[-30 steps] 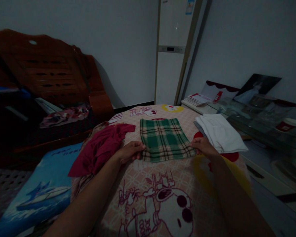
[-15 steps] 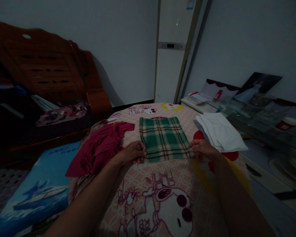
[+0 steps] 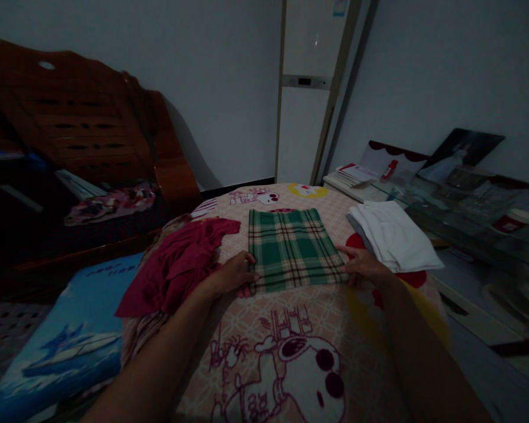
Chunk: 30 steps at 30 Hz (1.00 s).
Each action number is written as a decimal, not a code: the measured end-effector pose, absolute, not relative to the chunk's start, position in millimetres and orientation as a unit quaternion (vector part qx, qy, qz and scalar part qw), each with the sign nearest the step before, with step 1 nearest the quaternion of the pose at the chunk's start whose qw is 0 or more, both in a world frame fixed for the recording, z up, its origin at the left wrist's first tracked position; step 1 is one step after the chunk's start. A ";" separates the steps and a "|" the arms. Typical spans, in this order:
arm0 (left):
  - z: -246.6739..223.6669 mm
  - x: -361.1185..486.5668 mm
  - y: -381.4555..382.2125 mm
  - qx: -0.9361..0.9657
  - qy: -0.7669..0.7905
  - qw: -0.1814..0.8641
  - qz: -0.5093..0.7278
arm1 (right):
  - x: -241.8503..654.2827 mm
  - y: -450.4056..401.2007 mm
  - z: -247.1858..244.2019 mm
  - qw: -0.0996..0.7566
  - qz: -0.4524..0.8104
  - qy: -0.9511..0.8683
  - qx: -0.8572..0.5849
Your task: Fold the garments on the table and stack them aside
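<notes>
Head view, green plaid rectangular cloth (image 3: 293, 244), sides running away, long axis unclear, loosely curled hands (image 3: 234, 275) touching near corners, grip uncertain

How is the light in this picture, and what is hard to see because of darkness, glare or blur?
Head view: dim overall, the wooden bench nearly black around its seat; head view: a glint on the floor-standing air conditioner; head view: the glass tabletop looks murky, yet the green plaid cloth shows readable stripes.
</notes>
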<state>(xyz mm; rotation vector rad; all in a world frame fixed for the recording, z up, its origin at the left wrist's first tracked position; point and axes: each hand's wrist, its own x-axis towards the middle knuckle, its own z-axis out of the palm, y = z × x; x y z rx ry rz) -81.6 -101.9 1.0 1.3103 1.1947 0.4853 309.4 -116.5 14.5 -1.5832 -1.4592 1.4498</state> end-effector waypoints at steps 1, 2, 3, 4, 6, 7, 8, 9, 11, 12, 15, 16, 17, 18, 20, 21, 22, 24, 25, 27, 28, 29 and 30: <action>0.8 -81.6 -102.2 0.572 0.515 0.604 0.208 | 310.0 -116.0 13.5 0.272 0.538 -0.538 -0.589; 0.9 -81.6 -102.4 0.576 0.513 0.602 0.206 | 310.6 -115.4 12.6 0.275 0.538 -0.534 -0.592; 1.2 -81.9 -102.6 0.580 0.512 0.600 0.203 | 311.3 -114.8 11.9 0.278 0.539 -0.529 -0.594; 1.8 -82.3 -102.8 0.584 0.512 0.599 0.197 | 312.0 -114.4 11.3 0.279 0.540 -0.525 -0.596; 3.6 -83.2 -103.2 0.589 0.516 0.594 0.184 | 313.4 -113.8 10.1 0.273 0.541 -0.523 -0.600; 4.5 -83.6 -103.4 0.593 0.519 0.590 0.179 | 314.0 -113.8 9.4 0.269 0.540 -0.524 -0.601; 5.3 -83.9 -103.6 0.597 0.521 0.585 0.175 | 314.4 -113.8 8.7 0.265 0.537 -0.526 -0.604; 5.9 -84.0 -103.8 0.601 0.523 0.579 0.173 | 314.6 -113.9 8.1 0.261 0.535 -0.527 -0.607; 6.4 -83.8 -103.8 0.608 0.526 0.570 0.170 | 314.3 -114.1 7.4 0.256 0.528 -0.527 -0.615; 6.3 -83.5 -103.7 0.610 0.526 0.568 0.168 | 313.7 -114.3 7.4 0.255 0.525 -0.526 -0.618; 5.1 -82.4 -103.7 0.611 0.529 0.567 0.159 | 310.9 -114.9 9.1 0.248 0.516 -0.524 -0.631; 4.6 -82.4 -103.8 0.612 0.528 0.568 0.157 | 310.0 -115.3 9.9 0.244 0.514 -0.523 -0.634; 4.1 -82.7 -103.9 0.612 0.527 0.568 0.156 | 309.5 -115.7 10.7 0.241 0.512 -0.523 -0.637; 3.8 -83.6 -103.7 0.615 0.525 0.568 0.154 | 309.4 -116.1 11.5 0.238 0.511 -0.525 -0.638; 4.0 -86.7 -102.1 0.631 0.525 0.551 0.150 | 310.8 -116.2 12.9 0.238 0.503 -0.531 -0.639; 4.7 -88.4 -100.5 0.649 0.531 0.523 0.154 | 312.0 -115.8 13.7 0.244 0.495 -0.534 -0.640; 5.9 -89.8 -98.4 0.673 0.541 0.478 0.163 | 313.1 -114.8 14.6 0.259 0.481 -0.535 -0.645; 9.0 -89.1 -93.6 0.720 0.567 0.345 0.203 | 312.5 -111.7 16.5 0.309 0.439 -0.533 -0.654; 10.6 -86.3 -91.5 0.736 0.572 0.277 0.231 | 309.8 -109.7 17.1 0.341 0.419 -0.533 -0.652; 12.1 -75.0 -89.3 0.763 0.548 0.191 0.285 | 298.0 -105.9 16.9 0.405 0.401 -0.537 -0.622; 11.4 -67.0 -89.4 0.780 0.519 0.173 0.304 | 289.2 -104.4 15.6 0.431 0.404 -0.541 -0.598; 9.3 -58.2 -90.1 0.800 0.483 0.166 0.314 | 279.1 -103.2 13.4 0.448 0.418 -0.545 -0.572; 5.9 -49.3 -91.3 0.822 0.447 0.163 0.313 | 268.5 -102.3 10.4 0.456 0.435 -0.548 -0.549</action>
